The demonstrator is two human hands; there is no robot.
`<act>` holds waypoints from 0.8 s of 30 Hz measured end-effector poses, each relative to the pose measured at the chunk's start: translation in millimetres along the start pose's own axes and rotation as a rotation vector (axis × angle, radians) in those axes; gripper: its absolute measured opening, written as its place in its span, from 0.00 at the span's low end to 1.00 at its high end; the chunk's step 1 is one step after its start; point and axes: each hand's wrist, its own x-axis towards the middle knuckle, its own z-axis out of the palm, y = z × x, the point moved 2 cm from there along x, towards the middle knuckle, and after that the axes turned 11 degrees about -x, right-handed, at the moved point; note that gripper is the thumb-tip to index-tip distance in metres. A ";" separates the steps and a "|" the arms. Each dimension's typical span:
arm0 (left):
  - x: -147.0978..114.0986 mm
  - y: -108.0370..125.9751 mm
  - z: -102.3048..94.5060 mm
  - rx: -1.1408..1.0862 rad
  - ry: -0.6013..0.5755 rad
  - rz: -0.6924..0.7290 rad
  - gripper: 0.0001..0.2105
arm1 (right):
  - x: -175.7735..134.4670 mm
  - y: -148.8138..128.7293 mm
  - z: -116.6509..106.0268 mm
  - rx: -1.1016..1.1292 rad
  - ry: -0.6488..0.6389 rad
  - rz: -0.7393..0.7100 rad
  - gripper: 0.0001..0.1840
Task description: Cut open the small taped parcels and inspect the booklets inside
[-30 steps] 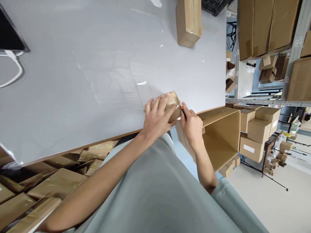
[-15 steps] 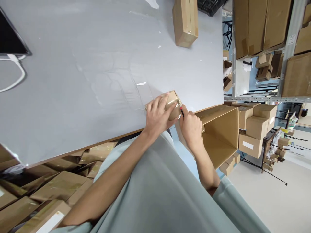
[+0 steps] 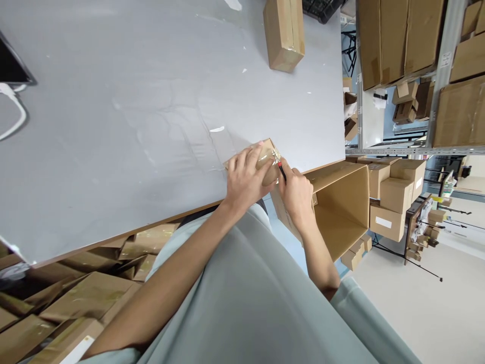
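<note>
At the near edge of the table, a small taped cardboard box (image 3: 267,149) is held under my left hand (image 3: 242,177). My fingers lie over its top and the thumb presses the side facing me. My right hand (image 3: 297,194) is closed round a slim red-and-black box cutter (image 3: 282,172), whose tip meets the taped right edge of the box. The blade itself is too small to make out. Clear tape glints near the tip. My left hand covers much of the box.
A taller taped carton (image 3: 285,38) stands on the grey table (image 3: 113,151). A large open carton (image 3: 341,212) is just right of my right hand. Piled cartons (image 3: 87,296) lie below the table at left. Shelving with boxes (image 3: 401,45) rises at right.
The cutter tip has shifted slightly up along the box's taped edge, and my right hand has moved a little with it. The whole view has shifted slightly; my left hand keeps its hold.
</note>
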 end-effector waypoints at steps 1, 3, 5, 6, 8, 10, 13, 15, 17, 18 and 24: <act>-0.2 -0.8 1.0 0.009 0.006 0.011 0.24 | 4.0 -2.0 0.7 -0.007 -0.007 0.001 0.31; -0.4 -2.4 2.8 0.026 0.018 0.029 0.24 | 8.3 -5.2 1.8 -0.010 -0.013 0.014 0.32; -0.6 -3.7 4.3 0.037 0.024 0.037 0.25 | 7.6 -7.0 2.0 -0.009 -0.016 0.045 0.32; -0.6 -4.0 4.8 0.040 0.024 0.037 0.25 | 5.8 -7.2 1.9 -0.010 -0.019 0.060 0.32; -0.7 -4.0 5.4 0.039 0.023 0.031 0.26 | 0.6 -5.6 2.3 -0.015 -0.029 0.085 0.31; -0.9 -3.0 5.7 0.036 0.017 0.027 0.26 | -4.2 -0.7 4.9 -0.020 -0.044 0.108 0.30; -1.9 -0.6 6.6 0.031 -0.016 0.041 0.25 | -8.6 10.3 12.5 -0.038 -0.077 0.151 0.28; -2.5 0.4 7.0 0.027 -0.041 0.054 0.24 | -11.5 16.2 16.8 -0.044 -0.100 0.164 0.28; -2.3 0.3 6.2 0.021 -0.058 0.066 0.25 | -17.5 19.6 17.6 -0.032 -0.108 0.160 0.28; -1.7 -0.3 5.1 0.017 -0.064 0.070 0.25 | -22.0 20.8 16.7 -0.019 -0.102 0.150 0.28; -5.8 -11.6 -20.8 -0.003 -0.115 0.079 0.31 | -35.9 41.7 23.1 0.312 0.199 0.086 0.28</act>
